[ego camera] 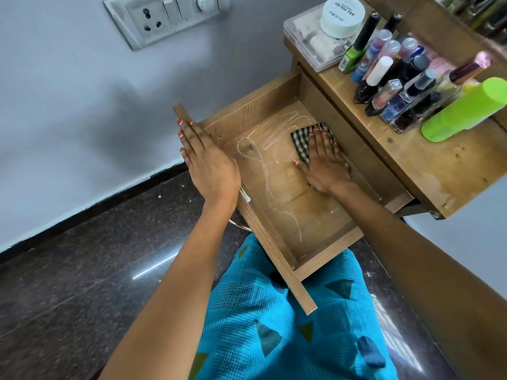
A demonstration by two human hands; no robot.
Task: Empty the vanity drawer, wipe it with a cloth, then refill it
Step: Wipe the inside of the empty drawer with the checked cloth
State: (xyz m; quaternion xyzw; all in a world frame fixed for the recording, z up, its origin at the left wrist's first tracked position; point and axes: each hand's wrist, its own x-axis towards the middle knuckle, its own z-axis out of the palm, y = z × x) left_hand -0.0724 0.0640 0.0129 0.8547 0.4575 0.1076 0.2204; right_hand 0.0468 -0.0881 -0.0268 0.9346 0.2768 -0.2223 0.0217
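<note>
Two hands work at the empty drawer [277,204], pulled out over the lap: the wiping step. The right hand [323,165] presses flat, fingers spread, on the checked cloth [300,138] at its far right; the left hand [205,160], flat and open, steadies the front panel. White streaks [263,165] at the left need the next strokes.

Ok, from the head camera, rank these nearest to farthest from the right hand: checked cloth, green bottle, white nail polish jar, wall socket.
1. checked cloth, under the right hand, in the drawer
2. green bottle, vanity top, right
3. white nail polish jar, top rear
4. wall socket, upper left
</note>
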